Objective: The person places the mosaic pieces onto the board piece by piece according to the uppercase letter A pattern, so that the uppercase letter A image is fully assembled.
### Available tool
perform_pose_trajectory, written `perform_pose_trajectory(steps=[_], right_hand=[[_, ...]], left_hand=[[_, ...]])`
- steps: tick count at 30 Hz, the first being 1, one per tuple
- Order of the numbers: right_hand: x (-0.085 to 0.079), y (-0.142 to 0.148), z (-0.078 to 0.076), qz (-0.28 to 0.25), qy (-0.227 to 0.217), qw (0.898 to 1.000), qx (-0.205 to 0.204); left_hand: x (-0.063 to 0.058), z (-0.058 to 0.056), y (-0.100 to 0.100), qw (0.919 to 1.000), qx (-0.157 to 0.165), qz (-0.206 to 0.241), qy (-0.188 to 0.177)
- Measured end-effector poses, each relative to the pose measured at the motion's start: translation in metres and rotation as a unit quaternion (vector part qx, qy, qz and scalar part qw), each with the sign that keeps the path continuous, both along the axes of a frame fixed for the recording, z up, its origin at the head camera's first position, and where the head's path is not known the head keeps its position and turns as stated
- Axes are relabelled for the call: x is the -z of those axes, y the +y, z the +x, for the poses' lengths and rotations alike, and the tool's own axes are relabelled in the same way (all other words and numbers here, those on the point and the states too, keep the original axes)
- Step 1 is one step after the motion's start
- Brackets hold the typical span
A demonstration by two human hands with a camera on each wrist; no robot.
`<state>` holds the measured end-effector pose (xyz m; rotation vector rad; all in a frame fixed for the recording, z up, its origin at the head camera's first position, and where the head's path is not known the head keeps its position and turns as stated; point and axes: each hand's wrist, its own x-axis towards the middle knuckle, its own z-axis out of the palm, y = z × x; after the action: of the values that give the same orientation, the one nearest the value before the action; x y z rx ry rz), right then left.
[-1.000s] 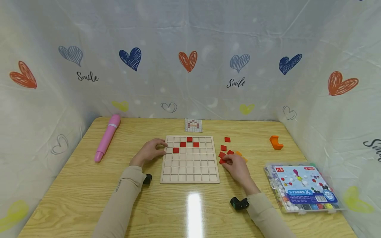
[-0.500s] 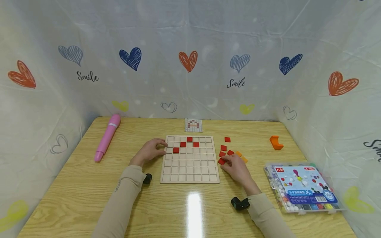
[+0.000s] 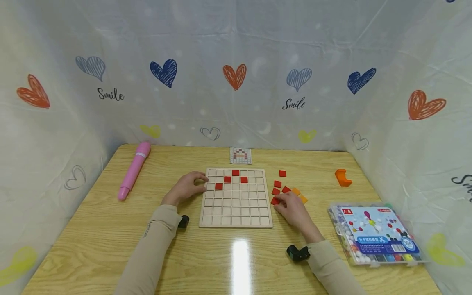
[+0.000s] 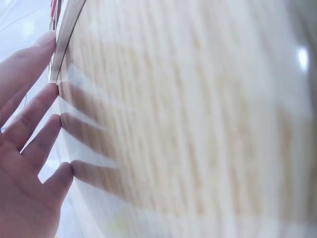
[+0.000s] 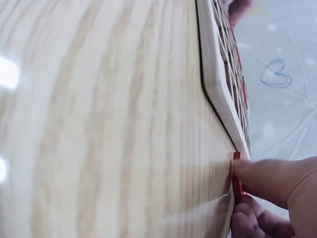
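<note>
The right hand [image 3: 293, 209], the nearer one, pinches a red tile [image 3: 274, 201] just right of the board [image 3: 236, 211] (the left hand [image 3: 185, 187], fingers apart, touches its left edge).

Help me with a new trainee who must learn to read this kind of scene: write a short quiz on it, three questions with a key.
1. How many red tiles sit in the cells of the wooden board?
2. True or false: in the head view, the pink wand lies to the left of the board.
3. What is the right hand touching?
A) the orange bracket
B) a loose red tile beside the board
C) the clear plastic box

Key: 1. Four. 2. True. 3. B.
</note>
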<state>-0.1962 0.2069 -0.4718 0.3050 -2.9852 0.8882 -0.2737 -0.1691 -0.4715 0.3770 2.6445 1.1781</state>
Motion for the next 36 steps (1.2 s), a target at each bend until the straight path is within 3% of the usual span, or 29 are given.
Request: perform_pose_trajectory(steps=[11,15,24,30,36], right_hand=[[-0.001,0.002,-0.005,0.014,0.005,1.000,-0.006],[-0.008,-0.001,-0.007,-0.022,0.002,1.000,-0.001],[-0.033,-0.021,-0.020,-0.077,0.038,0.996,-0.037],[-0.047,-0.044,-0.034,-0.100,-0.003,0.993,-0.063],[-0.049,-0.070,-0.047,-0.090,-0.023,0.992,-0.080]], left_hand=[[0.001,0.001,0.000,1.0000,-0.003,0.007,-0.004],[0.002,0.000,0.000,1.0000,-0.004,0.007,-0.002],[0.003,0.000,-0.001,1.0000,0.001,0.003,0.009],[0.003,0.000,-0.001,1.0000,-0.003,0.003,0.005],[0.003,0.000,-0.001,0.9999,-0.010,0.007,-0.001]])
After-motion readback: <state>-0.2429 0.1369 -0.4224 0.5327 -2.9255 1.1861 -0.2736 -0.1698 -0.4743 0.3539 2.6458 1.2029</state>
